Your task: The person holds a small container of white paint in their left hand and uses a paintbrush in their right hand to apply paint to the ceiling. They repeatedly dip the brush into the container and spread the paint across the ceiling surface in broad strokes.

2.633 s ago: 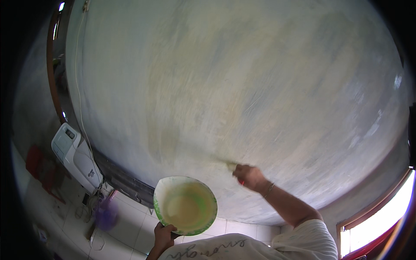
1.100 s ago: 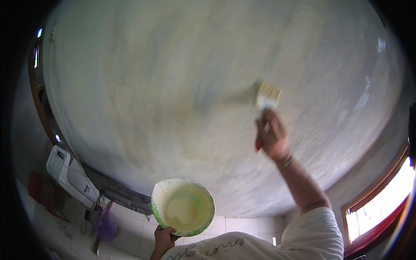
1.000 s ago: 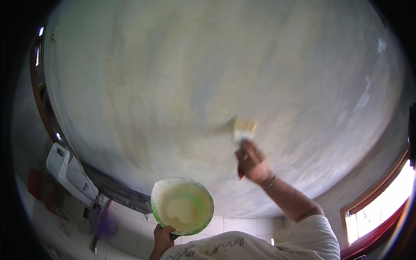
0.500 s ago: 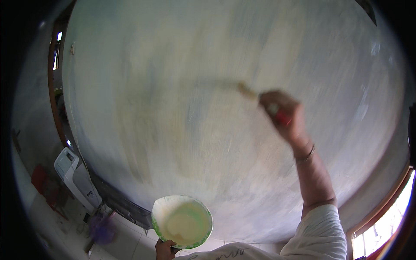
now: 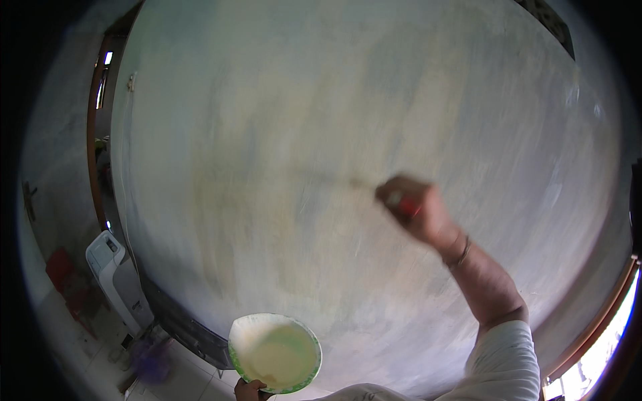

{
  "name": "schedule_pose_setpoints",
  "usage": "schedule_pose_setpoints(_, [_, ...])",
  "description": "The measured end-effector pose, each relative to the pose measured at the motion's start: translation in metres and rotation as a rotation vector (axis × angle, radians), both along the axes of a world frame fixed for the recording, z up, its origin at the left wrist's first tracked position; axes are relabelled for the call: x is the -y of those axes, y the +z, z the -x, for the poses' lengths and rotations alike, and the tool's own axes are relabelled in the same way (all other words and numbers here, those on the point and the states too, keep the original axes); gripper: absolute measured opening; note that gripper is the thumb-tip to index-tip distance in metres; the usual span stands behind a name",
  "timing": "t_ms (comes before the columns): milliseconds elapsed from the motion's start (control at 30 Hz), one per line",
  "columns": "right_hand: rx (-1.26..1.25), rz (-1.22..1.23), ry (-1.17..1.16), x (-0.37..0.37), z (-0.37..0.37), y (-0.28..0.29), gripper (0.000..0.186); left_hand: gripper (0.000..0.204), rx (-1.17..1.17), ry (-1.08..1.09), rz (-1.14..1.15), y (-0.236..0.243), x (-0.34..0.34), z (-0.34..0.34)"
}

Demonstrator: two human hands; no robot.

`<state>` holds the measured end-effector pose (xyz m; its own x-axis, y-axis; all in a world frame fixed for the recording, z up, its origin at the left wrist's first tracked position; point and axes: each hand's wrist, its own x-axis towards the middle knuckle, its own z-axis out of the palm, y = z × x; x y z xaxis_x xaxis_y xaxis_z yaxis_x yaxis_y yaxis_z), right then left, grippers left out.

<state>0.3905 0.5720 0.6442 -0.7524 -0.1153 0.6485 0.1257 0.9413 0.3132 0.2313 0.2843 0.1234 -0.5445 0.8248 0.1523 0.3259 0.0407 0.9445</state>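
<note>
My right hand [image 5: 409,206] is closed round a paintbrush with a red handle [image 5: 410,206]. Motion blurs the bristles, which point left at the wall [image 5: 321,120]; whether they touch it I cannot tell. Streaks of cream and grey-blue cover this wall. Low in front of me, my left hand [image 5: 251,389] grips the near edge of a green-and-white bowl-like container [image 5: 309,382]. Pale cream paint [image 5: 277,357] lies inside it, and the fingers beneath the rim are partly hidden.
A white upright appliance [image 5: 119,281] stands at the lower left beside a long dark low piece [image 5: 184,324] along the wall's foot. Farther left are a red chair [image 5: 63,273] and a blurred purple thing [image 5: 150,361]. A bright wood-framed window [image 5: 595,361] is at the lower right.
My right hand has swept down and a little left with the paintbrush. The paint container sits slightly lower and further left in view, while the whole view has shifted a little.
</note>
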Motion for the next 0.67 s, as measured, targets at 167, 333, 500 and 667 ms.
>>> schedule_pose_setpoints(167, [-0.591,-0.309,0.160,-0.023,0.014,0.111,0.013,0.047,1.168,0.067,-0.255,-0.020,-0.018,0.004])
schedule_pose_setpoints(333, [-0.375,0.324,-0.003,-0.047,0.006,0.019,0.011,0.045,0.078,-0.023,-0.023,0.005,-0.003,0.009])
schedule_pose_setpoints(500, [0.056,0.340,-0.143,-0.012,-0.029,-0.141,0.017,0.044,0.911,0.071,-0.074,-0.037,-0.021,0.012])
schedule_pose_setpoints(667, [0.024,0.399,-0.104,-0.033,-0.040,-0.139,0.019,0.048,0.087,-0.064,0.098,-0.047,-0.008,0.014])
